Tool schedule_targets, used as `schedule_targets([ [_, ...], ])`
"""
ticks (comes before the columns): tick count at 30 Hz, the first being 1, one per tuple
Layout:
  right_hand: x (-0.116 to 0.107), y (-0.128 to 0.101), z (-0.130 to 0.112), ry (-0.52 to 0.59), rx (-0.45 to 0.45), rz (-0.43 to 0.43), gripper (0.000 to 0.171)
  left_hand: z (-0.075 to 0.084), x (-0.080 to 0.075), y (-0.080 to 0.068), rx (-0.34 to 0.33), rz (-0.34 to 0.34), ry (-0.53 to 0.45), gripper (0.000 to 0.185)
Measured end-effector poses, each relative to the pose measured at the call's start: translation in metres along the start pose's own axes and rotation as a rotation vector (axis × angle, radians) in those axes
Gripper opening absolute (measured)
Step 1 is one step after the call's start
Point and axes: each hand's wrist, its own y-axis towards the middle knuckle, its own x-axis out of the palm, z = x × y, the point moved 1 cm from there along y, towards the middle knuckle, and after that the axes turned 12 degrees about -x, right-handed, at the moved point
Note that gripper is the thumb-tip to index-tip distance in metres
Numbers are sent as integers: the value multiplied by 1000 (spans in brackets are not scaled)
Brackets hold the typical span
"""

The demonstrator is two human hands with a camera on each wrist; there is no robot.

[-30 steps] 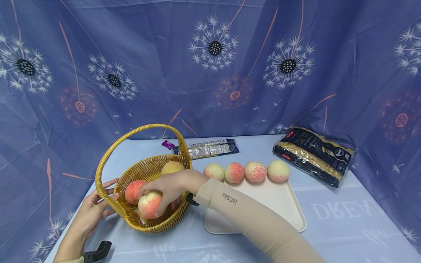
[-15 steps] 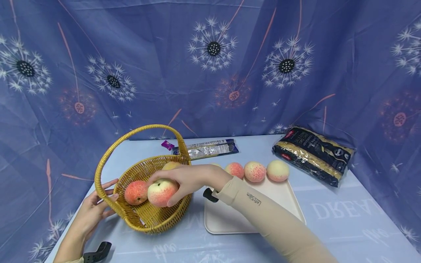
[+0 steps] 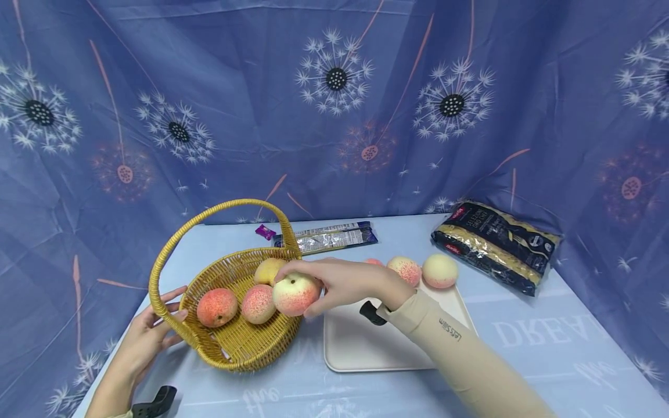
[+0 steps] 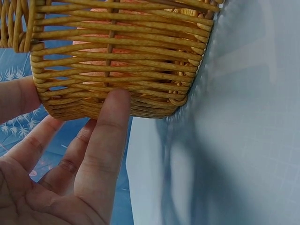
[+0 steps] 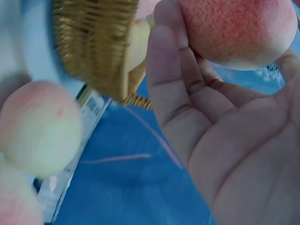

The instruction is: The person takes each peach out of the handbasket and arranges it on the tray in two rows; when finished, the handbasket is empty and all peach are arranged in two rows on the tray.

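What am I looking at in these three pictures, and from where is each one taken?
No machine here: a person works with two bare hands and wears three cameras.

The head view looks down on a table. The right hand grips a peach over the rim of a wicker basket, which has three more peaches inside. The left hand rests against the basket's outer wall. Beside it lies a cream tray with peaches along its far edge, then a pasta bag and a flat packet.

The left wrist view shows fingers touching the weave. The right wrist view shows the palm and the held peach up close.
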Motion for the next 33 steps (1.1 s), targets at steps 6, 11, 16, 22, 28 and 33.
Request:
schedule_targets([
  [6, -1, -29, 9, -26, 79, 44, 71, -2, -1, 0, 0, -1, -7, 54],
  [11, 2, -51, 14, -32, 141, 66, 71, -1, -1, 0, 11, -11, -9, 54],
  [16, 10, -69, 21, -19, 162, 81, 73, 0, -1, 0, 14, -14, -10, 54],
  [22, 23, -86, 33, -48, 252, 108, 75, -1, -2, 1, 6, -12, -5, 54],
  [28, 33, -92, 42, -86, 266, 111, 75, -2, -2, 0, 0, -3, -3, 54],
  [33, 39, -92, 48, -112, 254, 102, 77, 0, -1, 0, 9, -10, -13, 56],
])
